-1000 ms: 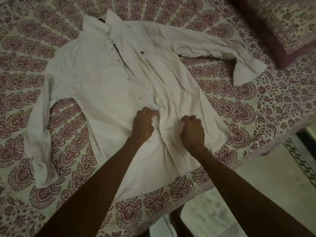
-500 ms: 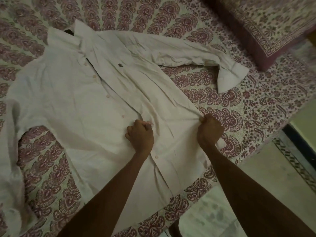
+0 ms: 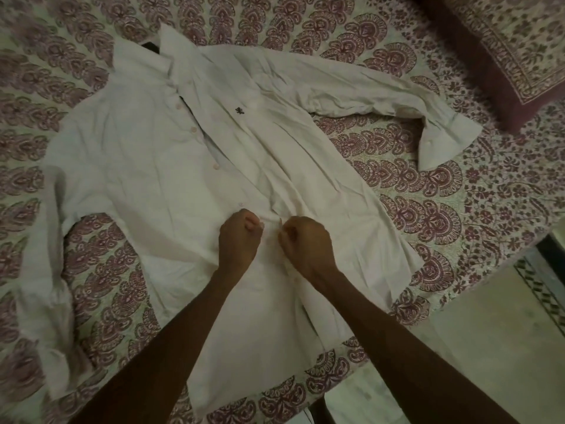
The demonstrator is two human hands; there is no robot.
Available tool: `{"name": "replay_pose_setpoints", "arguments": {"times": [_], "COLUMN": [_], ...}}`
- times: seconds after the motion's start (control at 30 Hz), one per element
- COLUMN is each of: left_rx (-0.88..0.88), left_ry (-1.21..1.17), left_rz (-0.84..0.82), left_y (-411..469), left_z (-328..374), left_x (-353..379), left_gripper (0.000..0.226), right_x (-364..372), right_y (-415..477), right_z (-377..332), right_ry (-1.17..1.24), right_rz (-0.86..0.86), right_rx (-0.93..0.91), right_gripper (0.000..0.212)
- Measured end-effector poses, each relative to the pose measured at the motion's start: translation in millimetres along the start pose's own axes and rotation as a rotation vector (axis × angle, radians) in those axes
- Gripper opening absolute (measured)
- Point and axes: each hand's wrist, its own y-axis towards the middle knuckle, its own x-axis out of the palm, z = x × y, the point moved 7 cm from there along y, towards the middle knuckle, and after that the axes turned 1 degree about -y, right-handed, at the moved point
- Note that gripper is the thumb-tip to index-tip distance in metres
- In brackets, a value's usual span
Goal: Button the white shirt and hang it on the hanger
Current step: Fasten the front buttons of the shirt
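Right hand moved back beside left hand, shirt on patterned bedspread

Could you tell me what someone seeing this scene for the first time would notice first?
A white shirt lies spread front-up across a bedspread patterned in maroon paisley, filling the middle of the view. The left hand and right hand are closed side by side on its front opening, low on the shirt, while the buttons above them look undone. A small dark logo marks the chest.
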Motion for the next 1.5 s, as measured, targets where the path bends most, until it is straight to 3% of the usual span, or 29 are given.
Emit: {"name": "replay_pose_setpoints", "arguments": {"times": [0.13, 0.27, 0.37, 0.53, 0.7, 0.8, 0.9, 1.03, 1.2, 1.5], "left_rx": [-0.128, -0.184, -0.183, -0.159, 0.106, 0.157, 0.040, -0.191, -0.232, -0.334], "left_ry": [0.092, 0.188, 0.189, 0.089, 0.104, 0.073, -0.053, -0.276, -0.387, -0.492], "left_rz": [-0.214, -0.338, -0.330, -0.247, -0.220, -0.189, -0.194, -0.322, -0.418, -0.459], "left_y": [9.5, 8.4, 4.1, -5.5, -18.3, -22.8, -21.0, -15.7, -13.2, -14.1], "left_z": [-4.5, -2.4, -1.2, -3.0, 2.1, -1.6, -10.7, -21.4, -16.7, -27.8], "left_x": [7.5, 15.0, 15.4, 10.9, 15.7, 16.8, 12.8, 13.5, 12.4, 15.9], "left_gripper": [0.027, 0.034, 0.028, 0.015, 0.010, 0.010, 0.009, 0.009, 0.008, 0.013], "right_x": [20.5, 16.1, 9.9, -3.4, 10.8, 12.3, 15.1, 17.5, 17.4, 24.8], "right_y": [7.8, 9.0, 9.5, 5.5, 1.5, 0.2, -0.4, -3.6, -10.5, -5.4], "right_z": [3.6, 5.1, 9.6, 33.6, 25.2, 21.5, 17.1, 17.1, 15.4, -2.5], "right_ry": [-0.252, -0.369, -0.240, 0.299, 0.396, 0.424, 0.473, 0.549, 0.584, 0.272], "right_rz": [-0.112, -0.030, 0.013, 0.044, -0.148, -0.139, -0.158, -0.178, -0.121, 0.039], "right_rx": [0.156, 0.200, 0.217, 0.421, 0.438, 0.443, 0.442, 0.460, 0.448, 0.281], "right_gripper": [0.036, 0.020, 0.013, 0.006, 0.016, 0.019, 0.022, 0.029, 0.026, 0.013]}}
